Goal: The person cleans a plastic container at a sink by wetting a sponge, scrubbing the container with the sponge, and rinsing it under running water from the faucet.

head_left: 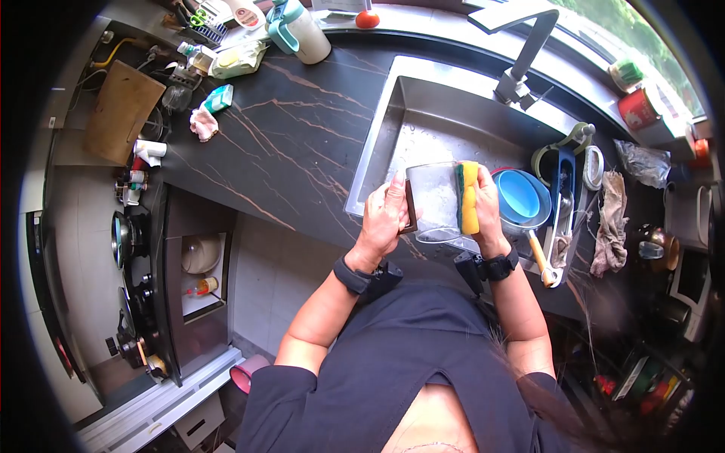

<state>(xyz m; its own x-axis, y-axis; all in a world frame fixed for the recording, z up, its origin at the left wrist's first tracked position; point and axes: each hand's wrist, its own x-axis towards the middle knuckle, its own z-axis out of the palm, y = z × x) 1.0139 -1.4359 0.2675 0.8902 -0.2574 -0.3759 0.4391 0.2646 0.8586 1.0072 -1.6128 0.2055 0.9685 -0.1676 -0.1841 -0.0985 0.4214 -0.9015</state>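
Note:
Over the near edge of the sink (385,124), my left hand (384,215) is closed round the dark handle of a clear glass jug (436,202). The jug lies on its side, with wet or cloudy marks on its wall. My right hand (488,204) grips a yellow sponge (470,198) with a green scouring side. That green side presses against the right end of the jug. Whether this end is the mouth or the base, I cannot tell. Right of my right hand, a blue bowl (518,194) sits in a larger round vessel with a wooden handle (541,258).
A grey tap (521,72) rises behind the sink. Brown cloths (610,226) and a blue rack (563,181) are on the right. On the dark counter (302,136) stand a large flask (302,34), a wipes pack (238,59) and a pink cloth (203,123). A tomato (368,20) rests on the sill.

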